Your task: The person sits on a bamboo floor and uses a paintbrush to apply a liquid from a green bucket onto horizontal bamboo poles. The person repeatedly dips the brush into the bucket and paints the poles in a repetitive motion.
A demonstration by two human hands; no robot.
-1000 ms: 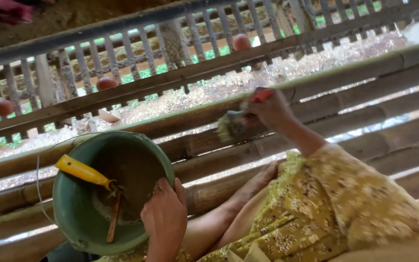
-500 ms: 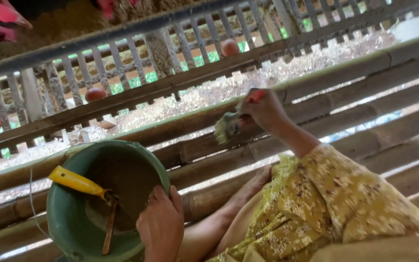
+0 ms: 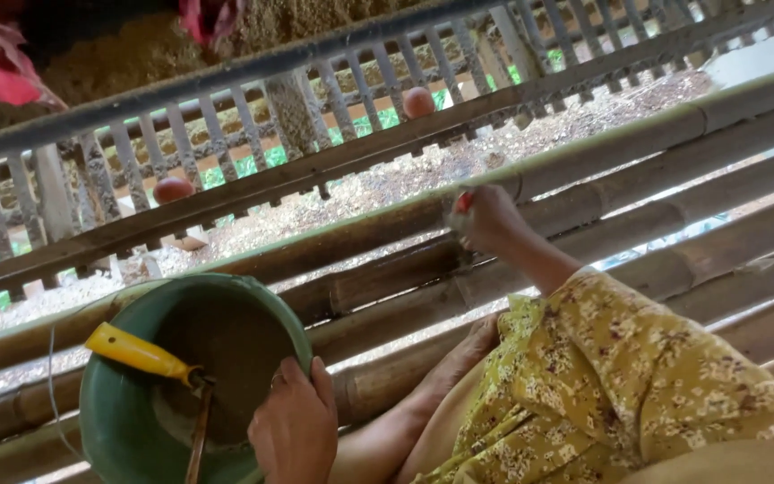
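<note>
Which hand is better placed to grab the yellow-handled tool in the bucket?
Probably left. The left hand grips the green bucket rim right beside the yellow-handled tool; the right hand is up at the bamboo poles, closed on a red-handled tool.

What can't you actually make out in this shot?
- Tool in the right hand: only a red tip shows; the fingers cover the rest.
- Bucket: its lower part is cut off by the bottom edge.
- Yellow-handled tool: its working end is lost in the bucket's murky inside.
- Left hand: grips the bucket rim; wrist cut off below.
</note>
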